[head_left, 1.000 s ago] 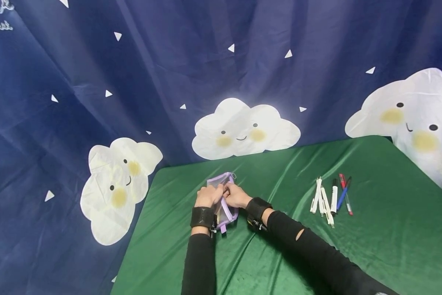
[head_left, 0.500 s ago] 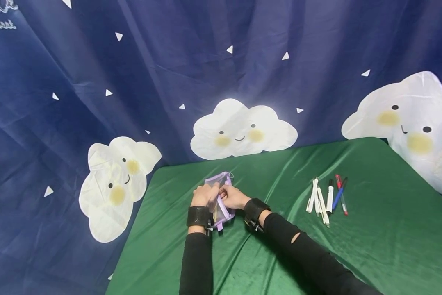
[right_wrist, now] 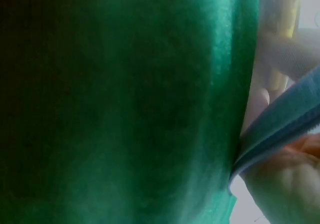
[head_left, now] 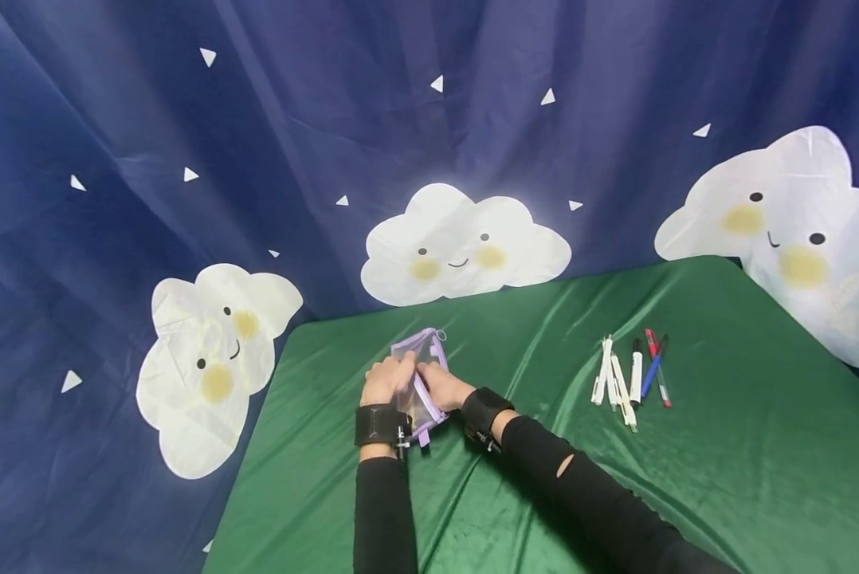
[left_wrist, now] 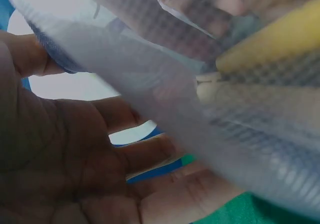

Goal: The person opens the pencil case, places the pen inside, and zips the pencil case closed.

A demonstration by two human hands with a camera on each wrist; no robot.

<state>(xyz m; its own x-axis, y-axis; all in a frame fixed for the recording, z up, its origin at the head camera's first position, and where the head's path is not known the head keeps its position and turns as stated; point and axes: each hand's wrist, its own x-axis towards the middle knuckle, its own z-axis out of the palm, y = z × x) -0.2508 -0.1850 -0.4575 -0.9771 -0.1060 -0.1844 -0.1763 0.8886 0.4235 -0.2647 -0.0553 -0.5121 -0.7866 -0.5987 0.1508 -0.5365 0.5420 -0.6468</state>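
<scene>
Pouch (head_left: 421,375) of clear mesh with lilac trim lies near the left edge of the green cloth (head_left: 544,494), and both my hands are on it. In the head view my left hand (head_left: 385,379) curls its fingers over the left side of the pouch, and my right hand (head_left: 438,387) pinches the lilac edge on the right side, where I think the zipper runs. Pens (head_left: 630,373) lie in a small bunch well apart, to the right on the cloth. Behind the table hangs a blue curtain (head_left: 257,143) with white clouds.

In the left wrist view the mesh wall of the pouch (left_wrist: 210,108) is very close to the camera and folds over my palm (left_wrist: 60,169). My fingers are bent under it. Something yellow (left_wrist: 270,43) shows through the mesh; what it is I cannot tell.

In the right wrist view mostly green cloth (right_wrist: 125,103) is seen. At the right border the trim (right_wrist: 280,134) passes between my fingers (right_wrist: 280,179), which close on it.

I judge the pouch to be light, soft and limp, so it will sag and fold if held by the mesh. The stitched trim is stiffer, and it is the better place to take hold.
</scene>
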